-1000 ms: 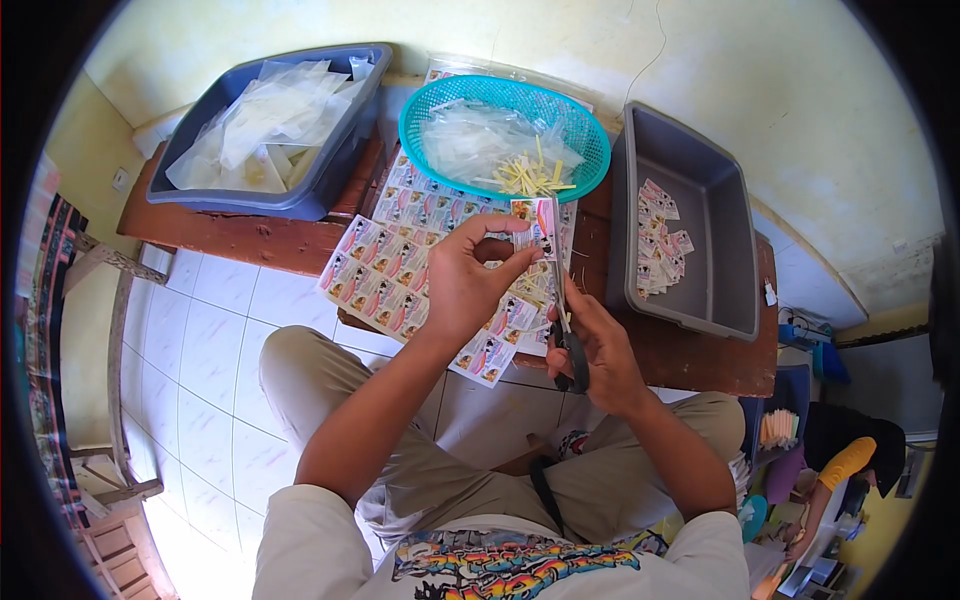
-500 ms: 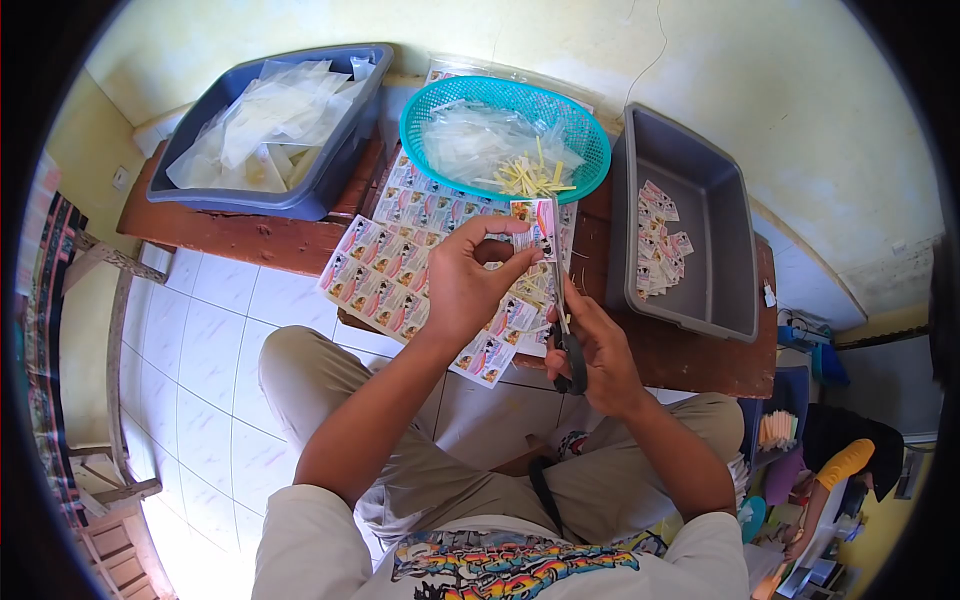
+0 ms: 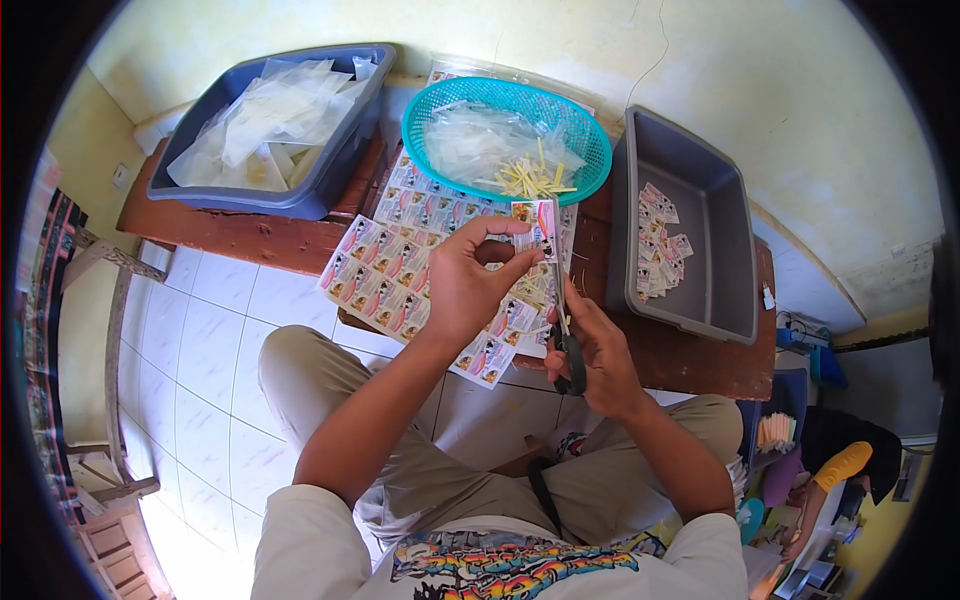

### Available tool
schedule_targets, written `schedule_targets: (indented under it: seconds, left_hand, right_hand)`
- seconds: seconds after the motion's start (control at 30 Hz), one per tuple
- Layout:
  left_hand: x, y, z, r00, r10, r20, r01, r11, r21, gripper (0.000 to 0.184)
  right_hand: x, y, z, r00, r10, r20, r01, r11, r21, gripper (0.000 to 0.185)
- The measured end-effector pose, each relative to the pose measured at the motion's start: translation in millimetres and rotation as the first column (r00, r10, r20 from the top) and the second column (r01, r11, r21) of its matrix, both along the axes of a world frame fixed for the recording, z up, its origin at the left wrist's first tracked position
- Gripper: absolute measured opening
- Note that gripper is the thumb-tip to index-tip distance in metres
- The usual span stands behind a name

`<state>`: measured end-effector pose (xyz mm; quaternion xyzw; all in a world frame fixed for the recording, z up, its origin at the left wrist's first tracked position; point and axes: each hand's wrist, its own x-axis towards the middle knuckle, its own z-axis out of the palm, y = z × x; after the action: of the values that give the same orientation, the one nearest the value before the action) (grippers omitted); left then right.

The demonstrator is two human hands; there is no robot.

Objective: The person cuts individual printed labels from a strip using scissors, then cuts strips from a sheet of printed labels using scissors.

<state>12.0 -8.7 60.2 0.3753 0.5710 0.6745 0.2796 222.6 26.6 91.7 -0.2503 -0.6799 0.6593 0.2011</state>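
Between the thumb and fingers of my left hand (image 3: 470, 275) is a small printed label (image 3: 538, 225), held upright over the bench. My right hand (image 3: 605, 350) grips a pair of scissors with black handles (image 3: 572, 362). Their blades run along the label's right edge and look nearly closed. Beneath my hands lie printed label sheets (image 3: 375, 275) with rows of the same design. Narrow yellowish paper strips (image 3: 538, 182) rest at the front of the turquoise basket (image 3: 410, 150), beside clear plastic bags.
A blue-grey tub (image 3: 330, 200) of translucent plastic sheets stands at the left. To the right, a grey tub (image 3: 715, 270) holds several cut labels (image 3: 660, 245). Both rest on the reddish-brown wooden bench (image 3: 690, 365). Another person (image 3: 845, 465) in yellow sleeves works at the lower right.
Almost nothing differs. Both hands, the label and the scissors keep nearly the same position.
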Motion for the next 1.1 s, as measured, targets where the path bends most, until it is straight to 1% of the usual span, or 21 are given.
schedule_targets:
  seconds: [0.1, 0.2, 0.33, 0.4, 0.63, 0.7, 0.83, 0.9, 1.0, 1.1]
  left_hand:
    - [-1, -1, 2, 0.999, -0.023, -0.03, 0.023, 1.0, -0.017, 0.032]
    - [0, 0, 0, 1.0, -0.006, 0.009, 0.006, 1.0, 0.01, 0.034]
    - [-1, 1, -4, 1.0, -0.005, 0.005, 0.004, 1.0, 0.018, 0.034]
    - [-1, 1, -5, 1.0, 0.005, -0.025, -0.004, 0.999, 0.038, 0.034]
    - [-1, 0, -4, 1.0, 0.001, -0.009, -0.001, 0.999, 0.047, 0.034]
    - [-1, -2, 1, 0.999, -0.032, -0.022, 0.031, 0.999, -0.01, 0.031]
    - [-1, -3, 1, 0.999, -0.037, -0.005, 0.037, 0.999, 0.006, 0.031]
    - [0, -5, 3, 0.999, -0.043, -0.026, 0.043, 0.999, -0.01, 0.031]
    - [0, -6, 5, 0.998, -0.053, -0.019, 0.052, 0.999, -0.016, 0.032]
    - [0, -7, 5, 0.998, -0.057, -0.034, 0.057, 0.998, -0.023, 0.032]
  right_hand:
    - [0, -1, 2, 1.0, -0.006, 0.02, 0.006, 1.0, -0.009, 0.095]
    - [1, 0, 3, 1.0, 0.006, 0.027, -0.006, 1.0, 0.011, 0.095]
    - [0, 0, 3, 0.999, 0.003, 0.032, -0.003, 1.0, -0.004, 0.095]
    - [1, -1, 2, 0.999, -0.004, 0.033, 0.003, 1.0, 0.008, 0.095]
    - [1, -1, 1, 1.0, 0.0, 0.017, 0.001, 1.0, -0.029, 0.097]
    - [1, -2, 1, 1.0, -0.006, 0.02, 0.006, 1.0, -0.022, 0.098]
    - [2, -2, -4, 1.0, -0.011, 0.003, 0.011, 1.0, -0.029, 0.099]
    - [3, 0, -8, 1.0, 0.006, -0.023, -0.005, 1.0, 0.028, 0.098]
    - [2, -1, -4, 1.0, -0.004, -0.004, 0.004, 1.0, 0.006, 0.097]
    - [3, 0, -6, 1.0, 0.0, -0.01, 0.0, 1.0, 0.021, 0.096]
